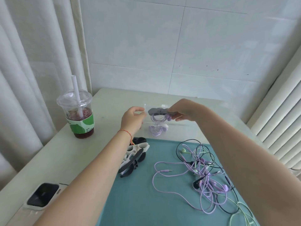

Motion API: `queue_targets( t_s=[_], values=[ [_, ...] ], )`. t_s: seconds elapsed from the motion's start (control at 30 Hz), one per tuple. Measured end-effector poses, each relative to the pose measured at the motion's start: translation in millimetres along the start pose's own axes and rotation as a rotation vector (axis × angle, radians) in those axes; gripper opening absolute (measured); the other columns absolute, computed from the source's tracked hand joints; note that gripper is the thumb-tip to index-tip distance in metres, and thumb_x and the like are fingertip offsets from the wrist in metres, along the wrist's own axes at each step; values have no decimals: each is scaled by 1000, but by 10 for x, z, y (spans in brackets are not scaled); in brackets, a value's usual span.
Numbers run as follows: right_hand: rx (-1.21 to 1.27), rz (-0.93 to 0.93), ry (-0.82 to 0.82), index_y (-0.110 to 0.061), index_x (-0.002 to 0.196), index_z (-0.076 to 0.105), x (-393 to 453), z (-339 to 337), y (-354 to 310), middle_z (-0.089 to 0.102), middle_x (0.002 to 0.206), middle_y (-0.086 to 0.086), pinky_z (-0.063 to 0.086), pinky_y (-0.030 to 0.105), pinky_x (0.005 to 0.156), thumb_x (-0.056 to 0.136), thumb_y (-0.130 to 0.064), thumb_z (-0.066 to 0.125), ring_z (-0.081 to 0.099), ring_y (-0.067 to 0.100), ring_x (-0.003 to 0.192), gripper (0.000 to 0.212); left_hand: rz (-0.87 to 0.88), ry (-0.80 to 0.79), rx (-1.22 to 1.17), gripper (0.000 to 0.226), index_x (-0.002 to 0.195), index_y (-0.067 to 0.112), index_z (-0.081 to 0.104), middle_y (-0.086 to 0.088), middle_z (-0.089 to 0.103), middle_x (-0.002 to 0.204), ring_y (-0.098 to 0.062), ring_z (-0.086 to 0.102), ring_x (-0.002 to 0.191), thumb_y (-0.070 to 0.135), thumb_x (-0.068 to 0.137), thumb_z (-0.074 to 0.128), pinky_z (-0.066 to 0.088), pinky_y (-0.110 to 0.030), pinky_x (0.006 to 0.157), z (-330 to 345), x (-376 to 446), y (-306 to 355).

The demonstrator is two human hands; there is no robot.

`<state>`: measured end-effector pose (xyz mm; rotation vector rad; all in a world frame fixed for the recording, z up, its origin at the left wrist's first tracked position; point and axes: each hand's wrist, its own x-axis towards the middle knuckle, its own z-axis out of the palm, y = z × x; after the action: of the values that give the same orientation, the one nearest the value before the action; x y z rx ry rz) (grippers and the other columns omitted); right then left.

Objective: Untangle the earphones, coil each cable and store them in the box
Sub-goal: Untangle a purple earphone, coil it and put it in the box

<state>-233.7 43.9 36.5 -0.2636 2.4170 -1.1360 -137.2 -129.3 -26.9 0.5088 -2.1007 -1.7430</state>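
Note:
A clear plastic box point(172, 128) stands at the far edge of the teal mat. My left hand point(132, 119) grips its left wall. My right hand point(185, 110) holds a coiled purple earphone point(158, 117) wrapped in a grey cable holder point(158, 111) over the box's back compartment. Another coiled purple earphone point(157, 130) lies in the front compartment. On the mat to the right lies a tangle of purple, black and green earphones point(206, 173).
A pile of white, grey and black cable holders point(134, 156) lies at the mat's left edge point(114, 193). An iced drink cup with a straw point(79, 115) stands at the left. A phone-like device point(43, 194) rests near the front left. Curtain left, blinds right.

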Motion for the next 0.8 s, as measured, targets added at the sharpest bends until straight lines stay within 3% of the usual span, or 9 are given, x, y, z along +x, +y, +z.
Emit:
queue_targets(
  t_s=[0.1,0.2,0.33,0.47,0.53,0.6,0.67,0.73,0.8],
  values=[
    [-23,85,-78,-4,90,63,181,117,14,67,82,10,43,24,62,95,-12,57,56,21,78,12,11,-7,16,16,103,27,65,2,65,87,-17,61,73,26,87,61,56,-40,81,-5,34,-72],
    [-42,128,49,-7,80,59,321,227,49,66,83,10,48,27,70,90,-14,64,59,20,72,14,31,-23,46,14,99,32,63,-2,67,93,-21,65,83,29,85,63,56,-43,85,-2,34,-97],
    [-490,53,226,-9,62,52,243,256,27,58,62,4,44,24,55,87,-32,65,51,17,52,36,59,-17,103,14,101,32,61,0,66,91,-21,65,86,30,87,61,56,-44,85,21,20,-91],
    [-614,-51,367,-5,60,53,95,144,-31,51,44,1,40,25,53,89,-31,56,51,23,54,39,69,-7,160,28,116,25,63,1,65,97,-21,63,93,29,89,59,50,-32,87,28,-35,-33],
    [-620,-95,380,-4,66,57,-30,87,-23,52,54,5,38,26,53,88,-27,54,52,29,65,31,89,-11,236,33,123,22,61,-1,61,109,-20,59,104,25,91,56,42,-25,87,36,-75,21],
    [-586,-152,416,-1,73,60,-230,25,13,58,71,13,41,29,56,87,-21,54,55,33,76,25,154,13,332,36,125,22,61,-6,55,123,-22,53,115,21,90,54,38,-24,92,60,-160,92],
    [-538,-243,471,-4,88,68,-471,-25,88,66,88,10,43,30,62,87,-19,53,59,29,84,21,276,71,419,34,121,20,64,-8,51,126,-23,47,121,17,89,54,35,-25,96,88,-299,175],
    [-513,-309,493,-10,89,68,-785,-69,211,64,88,2,39,27,63,88,-20,54,57,22,81,17,408,117,457,27,111,18,67,-7,53,120,-21,47,116,15,87,55,36,-26,93,137,-489,260],
    [-550,-291,346,-13,81,66,-1110,-103,368,64,77,-1,40,25,62,88,-24,59,57,17,71,15,474,55,481,17,95,18,70,-3,61,107,-20,55,99,17,86,56,45,-29,85,216,-689,321]
  ],
)
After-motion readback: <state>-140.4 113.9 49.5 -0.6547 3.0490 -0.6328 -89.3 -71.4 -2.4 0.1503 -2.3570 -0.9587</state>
